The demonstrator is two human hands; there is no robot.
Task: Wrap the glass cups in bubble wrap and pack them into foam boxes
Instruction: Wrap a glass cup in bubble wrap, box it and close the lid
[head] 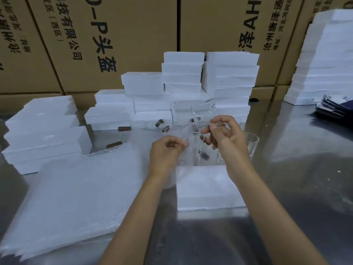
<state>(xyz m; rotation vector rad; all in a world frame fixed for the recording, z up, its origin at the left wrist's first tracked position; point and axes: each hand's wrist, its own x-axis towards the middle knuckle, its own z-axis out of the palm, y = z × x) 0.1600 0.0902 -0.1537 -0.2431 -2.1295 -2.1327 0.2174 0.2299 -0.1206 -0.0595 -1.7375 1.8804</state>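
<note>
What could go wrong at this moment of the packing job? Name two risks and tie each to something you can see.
1. The right hand holds a glass cup in the air over other cups on the metal table; a slip could break several.
2. The left hand pinches only an edge of the thin bubble wrap, so the sheet may slide free and leave glass uncovered.
</note>
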